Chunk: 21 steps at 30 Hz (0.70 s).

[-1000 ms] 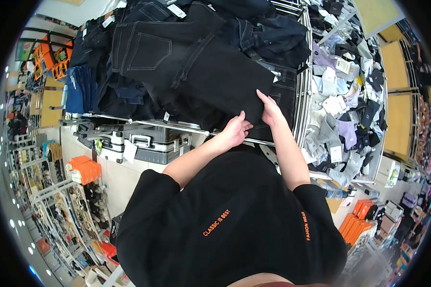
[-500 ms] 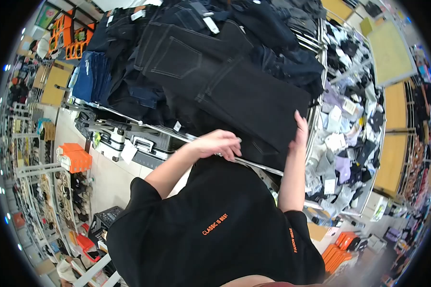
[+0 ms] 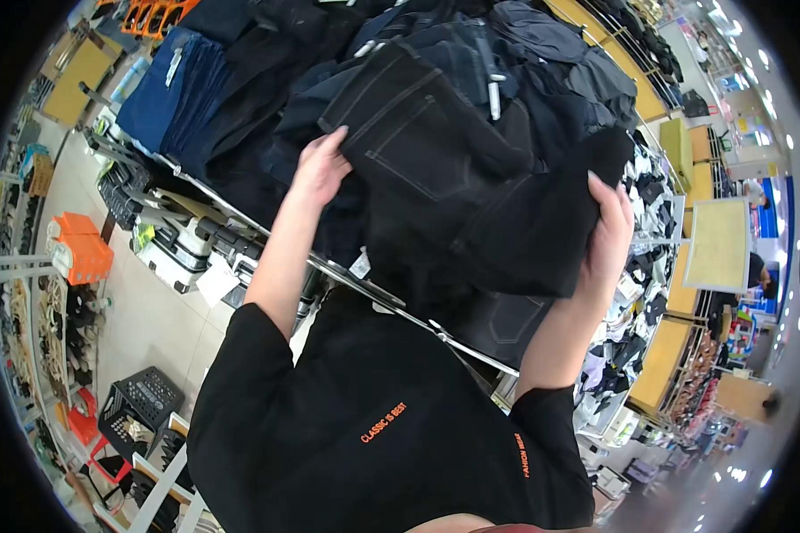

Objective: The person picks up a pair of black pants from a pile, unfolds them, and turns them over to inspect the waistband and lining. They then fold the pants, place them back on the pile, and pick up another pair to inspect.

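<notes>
A pair of black jeans [image 3: 418, 147] with pale stitching and a back pocket lies folded over the heap, partly lifted off it. My left hand [image 3: 324, 169] pinches the waistband corner at the left. At the other end, my right hand [image 3: 608, 226] grips the folded legs, thumb on top and the other fingers mostly hidden behind the cloth. Beneath and behind spreads a pile of dark jeans [image 3: 267, 115], some with white tags. Below the held pair, another black garment [image 3: 511, 320] with a stitched pocket lies at the table's front edge.
Folded blue jeans [image 3: 164, 93] are stacked at the left. A metal rail [image 3: 391, 306] edges the display table in front of me. To the right stands a bin of socks [image 3: 649, 275]. On the floor at lower left is a dark plastic basket [image 3: 142, 400].
My left hand has moved up and left to the waistband. My right hand has risen to the right with the leg end, which is now folded and lifted. The view has turned right.
</notes>
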Available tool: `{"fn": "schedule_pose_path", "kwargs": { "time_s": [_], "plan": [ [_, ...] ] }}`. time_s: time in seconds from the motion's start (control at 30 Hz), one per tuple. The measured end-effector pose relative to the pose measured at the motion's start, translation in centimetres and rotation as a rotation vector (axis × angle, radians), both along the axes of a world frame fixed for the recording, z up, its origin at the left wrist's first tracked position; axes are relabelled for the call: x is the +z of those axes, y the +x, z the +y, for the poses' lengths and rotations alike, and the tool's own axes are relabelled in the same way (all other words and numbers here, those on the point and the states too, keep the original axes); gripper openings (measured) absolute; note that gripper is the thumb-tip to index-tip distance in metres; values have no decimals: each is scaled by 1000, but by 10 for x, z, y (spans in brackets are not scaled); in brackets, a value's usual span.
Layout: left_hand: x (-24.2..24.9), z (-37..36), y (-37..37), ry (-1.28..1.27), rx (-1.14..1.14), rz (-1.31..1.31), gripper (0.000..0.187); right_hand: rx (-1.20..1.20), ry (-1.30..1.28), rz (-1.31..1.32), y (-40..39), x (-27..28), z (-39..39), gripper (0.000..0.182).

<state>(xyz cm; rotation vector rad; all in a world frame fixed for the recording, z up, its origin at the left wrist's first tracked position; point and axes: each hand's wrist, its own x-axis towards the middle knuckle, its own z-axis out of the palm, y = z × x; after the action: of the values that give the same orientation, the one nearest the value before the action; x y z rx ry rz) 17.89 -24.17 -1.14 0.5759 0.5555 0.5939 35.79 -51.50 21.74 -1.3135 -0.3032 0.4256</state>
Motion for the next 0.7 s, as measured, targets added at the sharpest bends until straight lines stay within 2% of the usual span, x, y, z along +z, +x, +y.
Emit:
{"fn": "schedule_pose_path", "kwargs": {
  "time_s": [0.07, 0.13, 0.2, 0.23, 0.27, 0.3, 0.33, 0.4, 0.43, 0.47, 0.5, 0.53, 0.6, 0.63, 0.67, 0.7],
  "plan": [
    [-4, 5, 13, 27, 175, 93, 38, 120, -129, -39, -5, 3, 55, 27],
    [-14, 20, 16, -85, 232, -74, 34, 17, -382, -177, -24, -4, 123, 42],
    [-16, 27, 16, -106, 241, -161, 30, 95, -555, -287, -36, -28, 185, 49],
    [-12, 26, 16, -116, 245, -160, 30, 212, -637, -434, -34, -48, 214, 50],
    [-8, 24, 16, -128, 247, -159, 30, 230, -737, -646, -42, -81, 233, 51],
    [-3, 25, 12, -104, 194, -156, 38, 221, -831, -863, -50, -114, 252, 53],
    [-7, 27, 11, -202, 111, -242, 53, 281, -903, -721, -73, -114, 260, 55],
    [10, 33, -2, -161, 38, -241, 65, 482, -863, -853, -83, -126, 259, 54],
    [11, 33, -7, -219, 66, -196, 71, 471, -917, -917, -86, -118, 255, 45],
    [16, 33, -14, -203, 19, -209, 62, 343, -869, -1025, -84, -128, 250, 34],
    [17, 30, -17, -83, 21, -169, 62, 277, -850, -1078, -76, -127, 248, 32],
    [20, 25, -15, 38, 7, -137, 70, 196, -840, -1129, -64, -125, 244, 30],
    [15, 20, -15, 309, -48, 72, 92, 45, -888, -1291, -32, -120, 242, 50],
    [2, 17, -12, 394, -6, 90, 96, 36, -872, -1320, -13, -121, 242, 54],
    [5, 13, -11, 433, 19, 112, 91, 25, -856, -1349, 3, -125, 243, 58],
    [3, 12, -9, 480, 49, 177, 84, 167, -943, -1249, 18, -129, 247, 63]
  ]
}}
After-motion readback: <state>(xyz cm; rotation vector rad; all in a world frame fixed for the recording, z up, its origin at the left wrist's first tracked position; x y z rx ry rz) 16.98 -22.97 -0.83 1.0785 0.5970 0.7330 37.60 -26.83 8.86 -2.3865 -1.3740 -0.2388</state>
